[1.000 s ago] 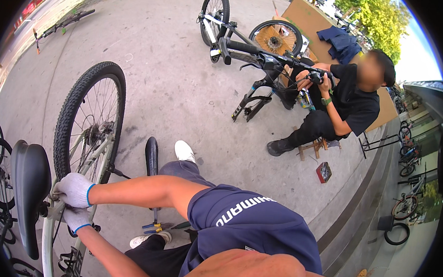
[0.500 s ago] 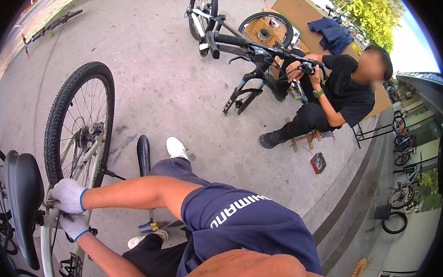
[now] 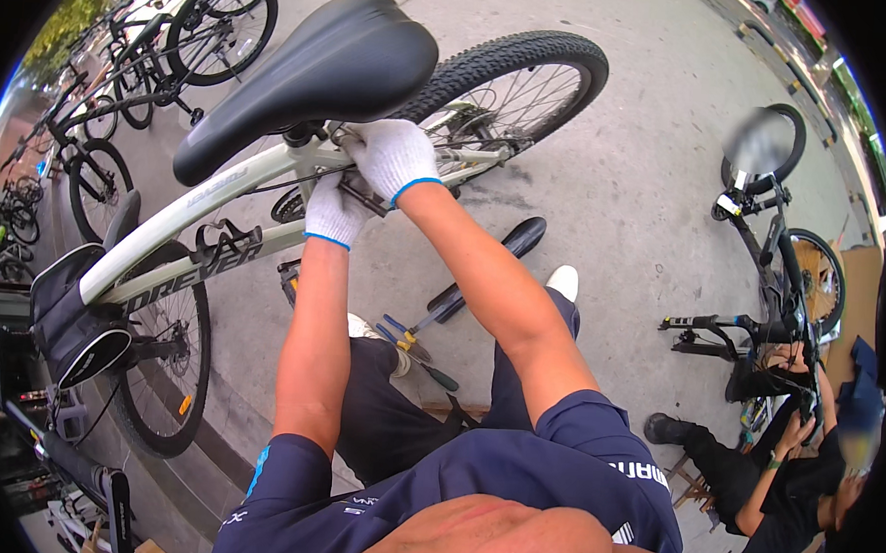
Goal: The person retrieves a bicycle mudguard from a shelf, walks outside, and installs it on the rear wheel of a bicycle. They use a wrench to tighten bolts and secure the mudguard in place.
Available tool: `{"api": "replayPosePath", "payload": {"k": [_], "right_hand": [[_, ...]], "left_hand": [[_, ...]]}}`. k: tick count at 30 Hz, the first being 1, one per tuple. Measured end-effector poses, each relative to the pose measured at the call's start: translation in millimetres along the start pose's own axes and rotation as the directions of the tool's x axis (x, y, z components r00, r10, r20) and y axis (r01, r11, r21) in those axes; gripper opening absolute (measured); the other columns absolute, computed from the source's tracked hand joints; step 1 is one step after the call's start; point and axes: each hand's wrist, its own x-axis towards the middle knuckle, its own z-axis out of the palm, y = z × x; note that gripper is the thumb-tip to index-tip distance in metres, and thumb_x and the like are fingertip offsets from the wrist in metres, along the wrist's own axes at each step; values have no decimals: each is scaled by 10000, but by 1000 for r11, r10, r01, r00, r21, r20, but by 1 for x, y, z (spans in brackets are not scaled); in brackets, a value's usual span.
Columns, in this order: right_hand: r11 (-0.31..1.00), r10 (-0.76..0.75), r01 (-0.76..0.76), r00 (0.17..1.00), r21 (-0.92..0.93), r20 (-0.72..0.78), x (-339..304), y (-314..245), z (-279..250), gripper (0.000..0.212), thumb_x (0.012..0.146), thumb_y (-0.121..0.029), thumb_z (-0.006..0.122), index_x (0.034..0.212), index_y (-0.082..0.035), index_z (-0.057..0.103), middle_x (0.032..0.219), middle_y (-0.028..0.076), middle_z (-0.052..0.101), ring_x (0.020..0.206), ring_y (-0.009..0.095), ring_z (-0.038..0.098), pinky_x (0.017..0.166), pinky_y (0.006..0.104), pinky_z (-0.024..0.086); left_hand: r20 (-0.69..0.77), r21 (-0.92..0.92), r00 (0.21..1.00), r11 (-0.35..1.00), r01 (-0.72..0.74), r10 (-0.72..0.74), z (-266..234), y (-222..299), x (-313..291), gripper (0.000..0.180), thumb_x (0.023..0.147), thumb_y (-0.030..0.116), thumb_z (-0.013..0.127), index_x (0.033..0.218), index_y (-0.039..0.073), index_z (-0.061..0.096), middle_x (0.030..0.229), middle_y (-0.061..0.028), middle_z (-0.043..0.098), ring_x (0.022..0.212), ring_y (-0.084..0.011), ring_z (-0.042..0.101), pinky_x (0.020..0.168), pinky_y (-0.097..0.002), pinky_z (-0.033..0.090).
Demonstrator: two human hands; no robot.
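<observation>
Right hand (image 3: 391, 157): gloved, gripping the white bicycle frame (image 3: 229, 200) just under the black saddle (image 3: 313, 77).
Left hand (image 3: 334, 211): gloved, apparently closing on the frame below.
Rear wheel (image 3: 518, 85): standing behind both hands.

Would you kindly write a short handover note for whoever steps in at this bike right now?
Left hand: gloved, on the white frame just below the saddle.
Right hand: gloved, gripping the frame beside the seat post, near the rear wheel.
Pliers and a black pump lie on the pavement below.
Done: cannot tell.
Left: the work under the saddle is in hand; what the fingers hold is hidden.
</observation>
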Motion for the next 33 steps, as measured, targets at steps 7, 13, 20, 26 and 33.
{"api": "replayPosePath", "payload": {"k": [7, 13, 20, 26, 33], "right_hand": [[998, -32, 31, 999, -52, -30, 4, 0, 1, 309, 975, -391, 663, 1041, -129, 813, 903, 197, 753, 878, 416, 725, 786, 514, 562], [997, -82, 82, 996, 9, -26, 2, -1, -4, 292, 954, -336, 669, 1085, -110, 800, 893, 220, 746, 874, 428, 723, 805, 504, 568], [988, -147, 146, 989, -57, -13, -2, -15, -16, 438, 911, -421, 690, 992, 2, 769, 895, 283, 739, 888, 461, 730, 828, 533, 585], [989, -145, 141, 984, -50, -100, -2, -22, -8, 361, 943, -374, 749, 962, -14, 779, 854, 244, 730, 834, 434, 723, 738, 482, 571], [987, -93, 113, 981, 114, -168, -3, -19, -1, 376, 923, -378, 717, 918, -4, 755, 850, 257, 730, 830, 450, 724, 771, 521, 578]], "left_hand": [[-21, -78, 1000, 997, -5, 4, 9, -1, -7, 164, 1124, 159, 515, 1084, 76, 652, 795, -22, 604, 657, -126, 565, 607, -289, 554], [71, -114, 997, 993, 12, -4, -7, -4, -2, 166, 1110, 129, 478, 1045, 46, 606, 793, -64, 600, 640, -174, 587, 601, -321, 562], [49, -110, 999, 994, -1, 6, -6, -6, -9, 175, 1090, 105, 472, 1022, 27, 613, 816, -80, 618, 669, -186, 603, 619, -323, 549], [95, -10, 975, 980, -200, 200, 0, -17, -24, 48, 996, 55, 638, 1040, 36, 641, 812, -42, 626, 625, -124, 549, 567, -280, 449], [89, 185, 969, 952, -243, 230, -4, -18, -34, 134, 1015, 56, 601, 1139, 74, 650, 907, -27, 687, 733, -133, 645, 612, -286, 508]]}}
